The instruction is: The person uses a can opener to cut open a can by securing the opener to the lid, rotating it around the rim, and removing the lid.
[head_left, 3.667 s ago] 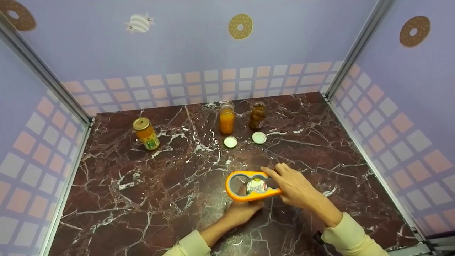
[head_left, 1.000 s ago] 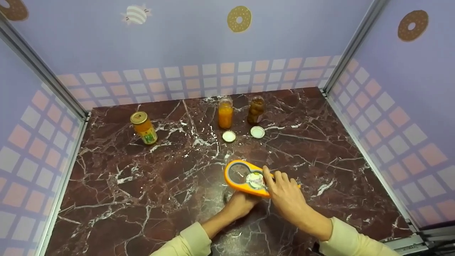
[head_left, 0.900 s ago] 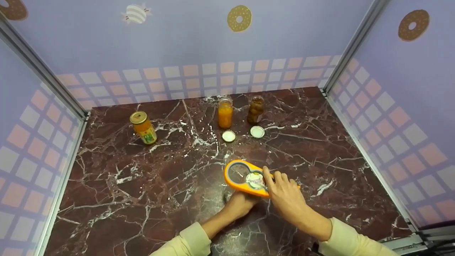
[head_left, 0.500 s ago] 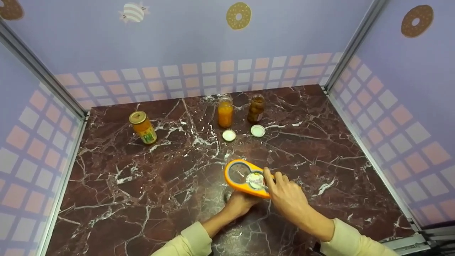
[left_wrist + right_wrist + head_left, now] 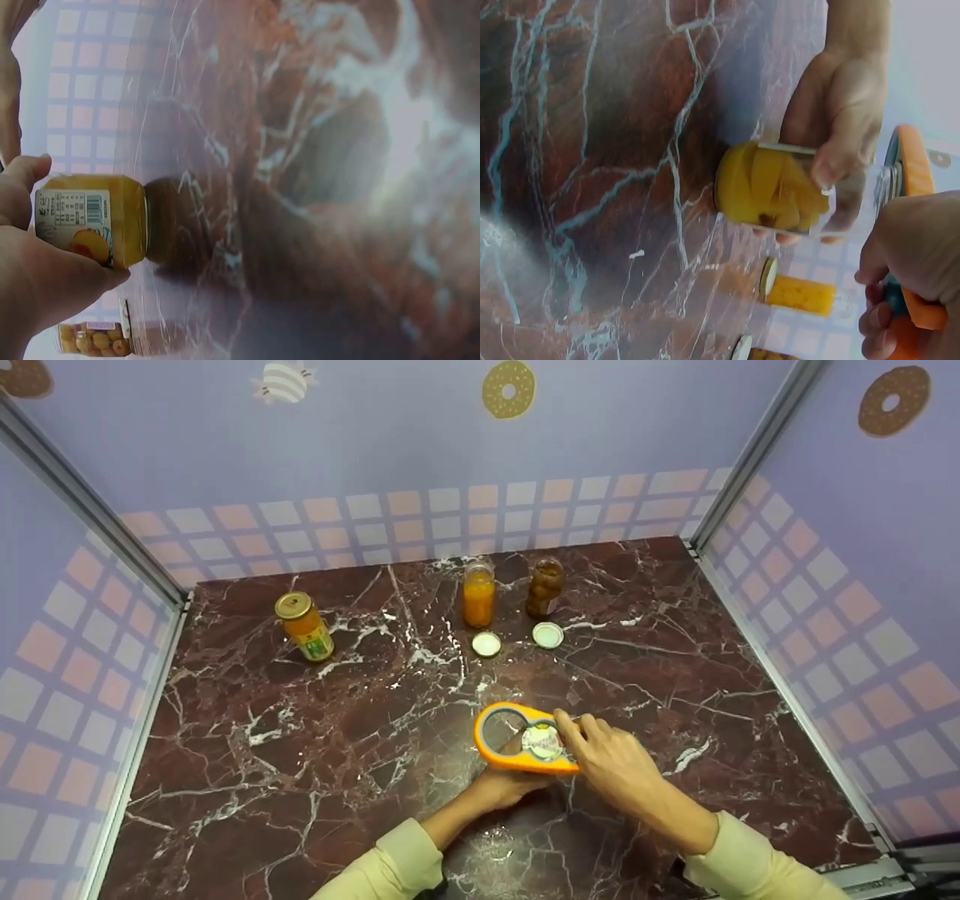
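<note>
L hand [image 5: 501, 789] wraps the peach jar [image 5: 780, 187], standing on the bench [image 5: 300, 750] well in front of the orange-juice jar [image 5: 478, 598]. R hand [image 5: 611, 761] curls round the orange jar opener [image 5: 517, 739] seated on the lid [image 5: 541, 741]. Keep opener level, jar pressed down, turn steadily so the ring doesn't slip.

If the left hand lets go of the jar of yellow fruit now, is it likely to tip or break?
The jar looks like clear glass and nearly full of fruit, so probably heavy for its size and fragile. It stands upright on the marble table, so it may stay; but the right hand levers the orange opener on its lid, which could tip it.
</note>
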A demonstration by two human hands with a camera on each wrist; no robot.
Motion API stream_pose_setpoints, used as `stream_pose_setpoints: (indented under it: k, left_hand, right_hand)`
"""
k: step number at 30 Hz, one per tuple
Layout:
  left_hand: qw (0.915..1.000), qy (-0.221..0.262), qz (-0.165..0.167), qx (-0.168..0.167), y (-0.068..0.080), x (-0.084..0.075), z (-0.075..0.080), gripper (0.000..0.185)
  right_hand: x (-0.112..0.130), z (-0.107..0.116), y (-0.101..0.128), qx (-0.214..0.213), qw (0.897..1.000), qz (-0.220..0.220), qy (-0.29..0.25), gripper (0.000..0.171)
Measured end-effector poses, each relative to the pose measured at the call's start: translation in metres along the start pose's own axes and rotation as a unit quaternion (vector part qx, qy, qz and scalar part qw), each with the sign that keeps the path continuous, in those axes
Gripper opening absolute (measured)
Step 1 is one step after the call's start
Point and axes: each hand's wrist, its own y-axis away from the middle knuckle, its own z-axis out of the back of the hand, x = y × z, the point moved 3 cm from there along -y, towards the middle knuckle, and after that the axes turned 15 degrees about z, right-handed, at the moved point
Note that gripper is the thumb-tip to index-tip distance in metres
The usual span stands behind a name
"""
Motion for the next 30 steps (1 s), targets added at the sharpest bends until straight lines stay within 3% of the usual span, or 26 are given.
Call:
stream_pose_setpoints:
  k: [5,9,11,19,30]
  left_hand:
    - [0.9993,0.018,0.025,0.022,-0.004,0.001,0.005,0.062]
    - [0.9944,0.07,0.019,0.076,-0.011,0.0,0.008,0.068]
    - [0.993,0.069,0.014,0.095,-0.014,0.0,0.01,0.072]
    - [0.9918,0.005,-0.012,0.127,-0.018,-0.002,0.02,0.075]
    - [0.9882,-0.024,-0.02,0.15,-0.021,-0.001,0.025,0.078]
  right_hand:
    - [-0.008,-0.002,-0.001,0.028,0.999,0.026,-0.013,0.058]
    - [-0.015,-0.005,-0.003,0.044,0.998,0.041,-0.021,0.063]
    - [-0.018,-0.006,-0.003,0.045,0.998,0.047,-0.027,0.064]
    - [-0.027,-0.009,-0.004,0.035,0.995,0.075,-0.054,0.069]
    - [-0.03,-0.01,-0.006,0.053,0.992,0.083,-0.073,0.076]
